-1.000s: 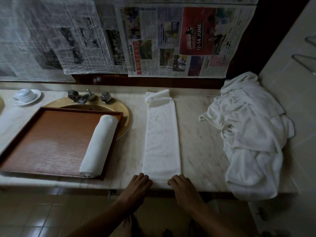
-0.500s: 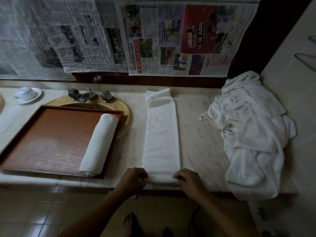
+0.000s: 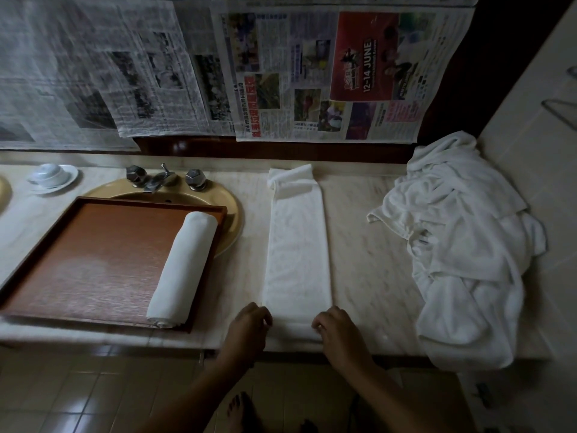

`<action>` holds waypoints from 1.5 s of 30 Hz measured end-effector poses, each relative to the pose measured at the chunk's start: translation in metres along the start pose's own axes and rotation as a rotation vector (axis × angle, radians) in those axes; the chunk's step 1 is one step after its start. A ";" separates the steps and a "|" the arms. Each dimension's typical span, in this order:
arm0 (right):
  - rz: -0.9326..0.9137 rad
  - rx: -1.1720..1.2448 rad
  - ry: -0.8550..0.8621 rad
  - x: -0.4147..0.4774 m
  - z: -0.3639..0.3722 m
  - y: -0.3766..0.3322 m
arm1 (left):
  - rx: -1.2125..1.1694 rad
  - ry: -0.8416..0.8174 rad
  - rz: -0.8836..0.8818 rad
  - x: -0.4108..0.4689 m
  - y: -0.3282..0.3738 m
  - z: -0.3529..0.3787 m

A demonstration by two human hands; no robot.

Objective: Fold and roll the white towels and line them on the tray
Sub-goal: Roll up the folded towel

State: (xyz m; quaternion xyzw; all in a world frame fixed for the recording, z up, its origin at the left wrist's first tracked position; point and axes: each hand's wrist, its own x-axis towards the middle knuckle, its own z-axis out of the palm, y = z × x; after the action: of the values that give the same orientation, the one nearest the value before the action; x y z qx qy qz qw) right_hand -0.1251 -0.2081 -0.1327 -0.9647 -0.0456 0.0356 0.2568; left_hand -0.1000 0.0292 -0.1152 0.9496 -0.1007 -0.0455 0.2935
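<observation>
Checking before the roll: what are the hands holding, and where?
The folded towel strip, by its near end: left hand pinches the left corner, right hand the right corner.

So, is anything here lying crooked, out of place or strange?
Two small things. The long folded white towel on the marble counter is bunched and turned over at its far end, not flat. The brown wooden tray lies partly over the yellow sink, so part of it has no counter beneath.

One rolled towel [image 3: 182, 270], one folded towel [image 3: 296, 254], one towel heap [image 3: 462, 245] at the right, one tray [image 3: 93, 260], two tap handles [image 3: 136, 174], one cup [image 3: 50, 175].
</observation>
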 end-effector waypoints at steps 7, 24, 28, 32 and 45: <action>-0.074 -0.106 -0.018 -0.013 0.011 0.001 | 0.146 -0.020 0.255 -0.017 -0.015 0.022; 0.145 0.176 -0.118 -0.009 -0.019 0.010 | -0.134 -0.249 -0.079 0.005 -0.008 -0.022; 0.205 0.397 -0.069 -0.008 -0.023 0.014 | -0.391 -0.264 -0.319 0.009 -0.015 -0.027; 0.125 0.294 0.092 -0.004 -0.008 0.015 | -0.581 -0.217 -0.471 0.010 -0.016 -0.023; -0.272 -0.348 0.130 -0.033 0.038 0.007 | 0.278 0.072 0.281 -0.034 0.015 0.046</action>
State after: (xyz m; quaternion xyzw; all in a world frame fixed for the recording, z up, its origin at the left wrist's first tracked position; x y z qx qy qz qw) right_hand -0.1611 -0.1988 -0.1675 -0.9797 -0.1642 -0.0698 0.0912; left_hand -0.1428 -0.0006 -0.1436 0.9585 -0.2272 0.0442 0.1662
